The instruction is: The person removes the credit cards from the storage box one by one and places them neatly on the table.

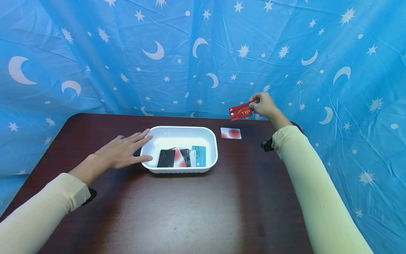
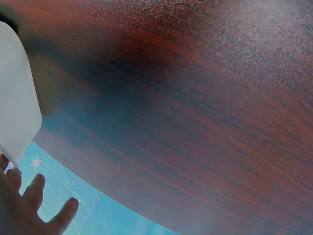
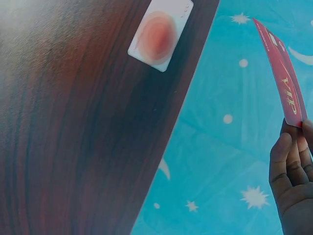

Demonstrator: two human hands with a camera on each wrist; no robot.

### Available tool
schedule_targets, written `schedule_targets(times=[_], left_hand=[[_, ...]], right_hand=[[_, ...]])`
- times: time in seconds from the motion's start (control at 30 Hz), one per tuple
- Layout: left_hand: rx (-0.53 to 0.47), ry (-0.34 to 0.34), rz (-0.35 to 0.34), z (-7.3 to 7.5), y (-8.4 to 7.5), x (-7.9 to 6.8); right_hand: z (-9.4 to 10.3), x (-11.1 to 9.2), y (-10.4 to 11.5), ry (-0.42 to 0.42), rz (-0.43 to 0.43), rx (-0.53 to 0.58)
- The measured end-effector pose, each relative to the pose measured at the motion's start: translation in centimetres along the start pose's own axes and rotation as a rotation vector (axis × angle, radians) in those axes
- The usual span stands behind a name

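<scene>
On the table just right of the white tub (image 1: 180,170) lies a loose white card (image 1: 231,133) with a red disc printed on it, between the tub and the person's right hand (image 1: 264,106). That hand's thumb and fingers pinch one end of a red VIP card (image 1: 239,112), held up in the air beyond the tub and to its right. The left hand (image 1: 123,150) is at the tub's left end, fingers spread apart and touching the rim. Inside the tub, toward its near wall, cards lie in an overlapping bunch: a black card (image 1: 166,158) at the left, a teal card (image 1: 200,156) at the right, white and dark ones partly hidden between them.

The tub is smooth and glossy, a rounded rectangle; the red card is thin and flat, with gold lettering and a small chip. Under the tub, the tabletop (image 1: 177,211) is dark reddish-brown with streaky wood grain and a dull shine. Behind it hangs a creased blue curtain (image 1: 206,35) scattered with white moons, stars and dots
</scene>
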State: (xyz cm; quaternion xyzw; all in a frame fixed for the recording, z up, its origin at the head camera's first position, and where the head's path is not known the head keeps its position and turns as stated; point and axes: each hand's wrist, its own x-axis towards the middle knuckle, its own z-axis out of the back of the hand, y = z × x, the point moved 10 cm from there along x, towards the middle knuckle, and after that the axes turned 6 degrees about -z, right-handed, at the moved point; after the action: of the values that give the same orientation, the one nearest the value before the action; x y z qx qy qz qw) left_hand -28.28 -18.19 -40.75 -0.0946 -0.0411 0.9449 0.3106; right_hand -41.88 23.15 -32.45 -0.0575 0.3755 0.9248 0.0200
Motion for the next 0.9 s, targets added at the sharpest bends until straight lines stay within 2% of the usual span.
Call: schedule_targets(times=[0.43, 0.9], left_hand=[[0.001, -0.003, 0.006, -0.2, 0.1, 0.1], [0.012, -0.011, 0.006, -0.1, 0.0, 0.0]], right_hand=[[0.3, -0.7, -3.7, -0.063, -0.054, -0.043], [0.0, -0.9, -7.6, -0.072, -0.108, -0.077]])
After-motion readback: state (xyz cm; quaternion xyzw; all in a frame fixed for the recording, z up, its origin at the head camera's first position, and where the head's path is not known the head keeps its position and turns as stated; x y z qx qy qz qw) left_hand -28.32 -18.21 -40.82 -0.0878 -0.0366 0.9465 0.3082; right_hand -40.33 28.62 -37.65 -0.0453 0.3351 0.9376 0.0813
